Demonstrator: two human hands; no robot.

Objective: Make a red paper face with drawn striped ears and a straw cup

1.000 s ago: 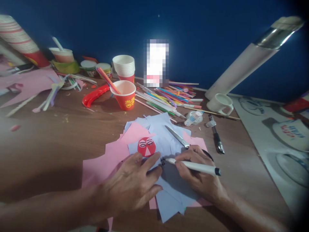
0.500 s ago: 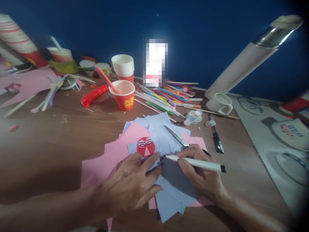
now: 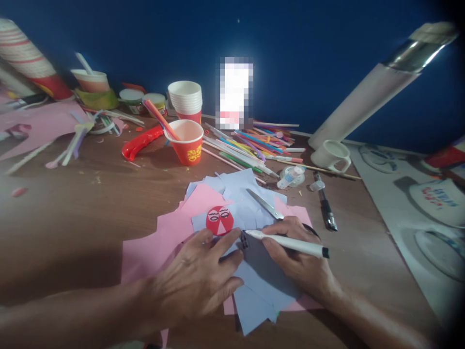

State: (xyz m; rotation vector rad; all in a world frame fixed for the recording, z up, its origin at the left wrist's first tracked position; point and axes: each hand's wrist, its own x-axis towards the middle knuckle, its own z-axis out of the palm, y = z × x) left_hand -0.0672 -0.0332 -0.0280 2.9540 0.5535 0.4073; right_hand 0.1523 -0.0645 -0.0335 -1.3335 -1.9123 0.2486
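Observation:
My right hand (image 3: 301,257) grips a white marker (image 3: 286,241) with a black end, its tip against the light blue paper (image 3: 269,271). Small black marks (image 3: 244,241) are drawn on the paper just below that tip. Fingers spread, my left hand (image 3: 203,271) presses flat on the stack of blue and pink paper (image 3: 170,232). Above its fingertips is a red paper circle (image 3: 219,220) with drawn eyes and a light triangle. A pair of scissors (image 3: 267,205) lies on the paper, its handles partly hidden by my right hand.
Beyond the paper stand a red paper cup (image 3: 187,148), a stack of cups (image 3: 185,97) and a red-handled tool (image 3: 143,143). Many coloured sticks (image 3: 247,150) lie loose at the back. To the right are a white mug (image 3: 331,156), a small bottle (image 3: 290,177) and a black pen (image 3: 327,211).
My right hand has shifted the marker slightly left and up, so its tip is now nearer my left fingertips. My left hand stays in place.

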